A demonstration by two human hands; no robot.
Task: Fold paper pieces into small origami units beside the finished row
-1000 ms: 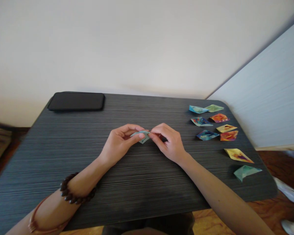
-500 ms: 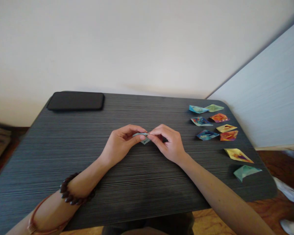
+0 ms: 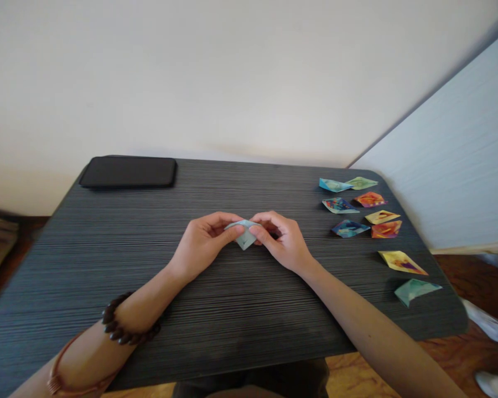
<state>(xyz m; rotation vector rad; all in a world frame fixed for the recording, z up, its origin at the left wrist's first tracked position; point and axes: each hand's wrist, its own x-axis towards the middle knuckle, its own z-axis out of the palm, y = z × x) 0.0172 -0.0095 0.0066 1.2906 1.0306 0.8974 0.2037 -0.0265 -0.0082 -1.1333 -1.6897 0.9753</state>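
A small pale blue-green folded paper [image 3: 245, 237] is held just above the middle of the table. My left hand [image 3: 205, 240] pinches its left corner between thumb and fingers. On the other side, my right hand [image 3: 280, 240] grips the right corner, its thumb pressed on the front face. The paper's lower point hangs down between the two thumbs. Its back is hidden by my fingers.
Several folded paper pieces lie along the right side of the dark table [image 3: 216, 331], among them a yellow one [image 3: 403, 263] and a green one [image 3: 415, 290]. A black phone [image 3: 128, 172] rests at the back left. A wall [image 3: 232, 83] stands behind.
The folded paper now shows more of its front face, its lower point spread wider. My right thumb and fingers have shifted from a fingertip pinch onto its right corner.
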